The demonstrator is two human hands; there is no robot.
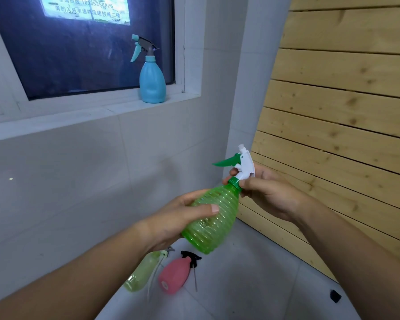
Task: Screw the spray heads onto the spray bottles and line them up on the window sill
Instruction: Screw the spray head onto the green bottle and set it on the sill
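Green bottle (pixel 211 221) gripped in left hand (pixel 178 218); right hand (pixel 263 192) pinches the head (pixel 244 165) collar, mid-screwing. Next: tighten, then stand it on the sill (pixel 79 116).

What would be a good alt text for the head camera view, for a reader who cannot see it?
Two bare hands hold a ribbed green spray bottle: the left hand grips its body, the right hand holds the collar of its white and green spray head. A blue spray bottle stands on the window sill; a pink bottle and a pale green bottle lie on the floor below.
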